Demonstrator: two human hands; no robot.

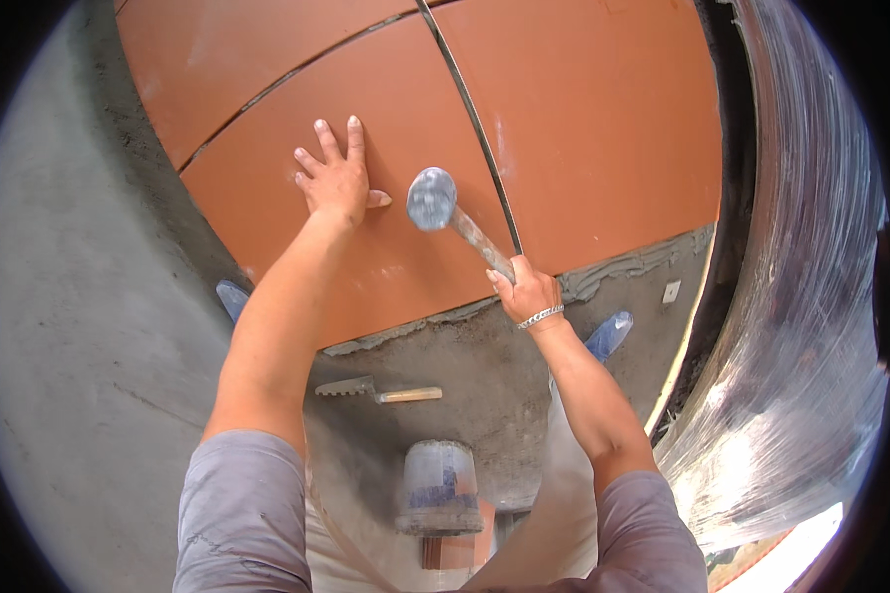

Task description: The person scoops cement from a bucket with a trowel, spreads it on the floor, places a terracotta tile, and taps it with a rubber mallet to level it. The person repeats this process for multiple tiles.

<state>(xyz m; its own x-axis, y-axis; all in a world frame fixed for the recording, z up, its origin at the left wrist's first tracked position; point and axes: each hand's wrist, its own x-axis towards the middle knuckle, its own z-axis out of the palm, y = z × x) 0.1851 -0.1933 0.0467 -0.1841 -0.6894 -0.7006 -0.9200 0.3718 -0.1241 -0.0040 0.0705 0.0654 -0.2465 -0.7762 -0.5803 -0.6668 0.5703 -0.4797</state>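
Note:
My left hand [336,185] lies flat with fingers spread on a large terracotta-coloured tile [386,267]. In my right hand [532,294] is a rubber mallet [431,201], gripped by its pale, worn handle. The mallet's grey, dusty head is over the same tile, to the right of my left hand; whether it touches the surface I cannot tell. A dark, narrow joint separates this tile from a second one [603,138] on the right. Grey mortar [593,275] shows along the tiles' near edge.
A notched trowel [378,391] with a wooden handle lies on the grey floor. Nearer stands a cloudy plastic bucket [439,489], with stacked tiles [455,550] beyond its base. A grey wall [79,296] rises at left; plastic-wrapped material [811,247] lines the right. A small white piece [671,292] lies near the mortar.

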